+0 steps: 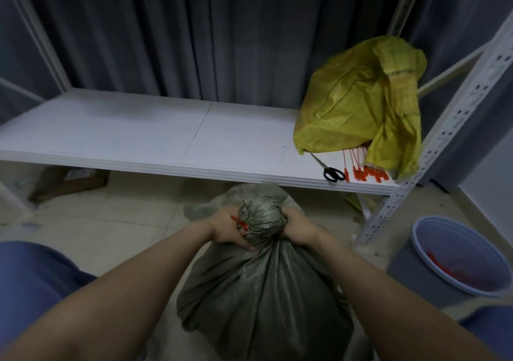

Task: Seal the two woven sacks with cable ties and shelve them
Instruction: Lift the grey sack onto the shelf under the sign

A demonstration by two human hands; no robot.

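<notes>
Both hands, left hand (226,226) and right hand (298,228), grip the grey-green woven sack's (258,299) bunched neck, where a red cable tie (241,225) sits; the yellow sack (358,102) lies on the shelf (155,135).

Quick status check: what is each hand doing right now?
Left hand: closed, gripping the neck of the grey sack, beside the red cable tie.
Right hand: closed, gripping the same neck.

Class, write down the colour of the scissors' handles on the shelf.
The scissors' handles are black; head view.
</notes>
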